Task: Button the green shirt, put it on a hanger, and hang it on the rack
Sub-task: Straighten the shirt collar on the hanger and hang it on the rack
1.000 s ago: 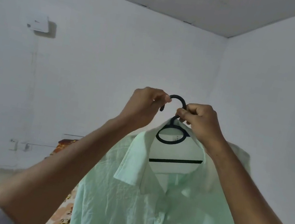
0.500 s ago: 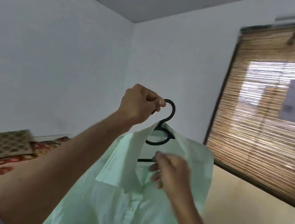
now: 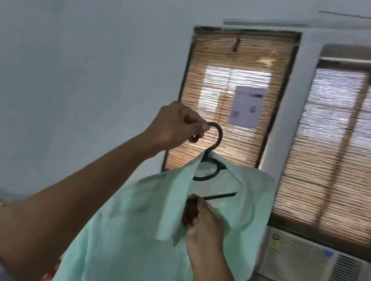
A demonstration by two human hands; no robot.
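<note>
Left hand [image 3: 176, 129] is raised, fingers curled round the hook of a black plastic hanger [image 3: 210, 159]. Below that grip hangs a pale green button-front cotton shirt [image 3: 136, 243], draped on the hanger and held in mid-air. Right hand [image 3: 205, 225] sits lower, at the collar opening, fingertips pinching the shirt fabric beside the hanger's crossbar. Beyond the grip: bamboo window blinds [image 3: 234, 79] and a white window air conditioner [image 3: 308, 268].
</note>
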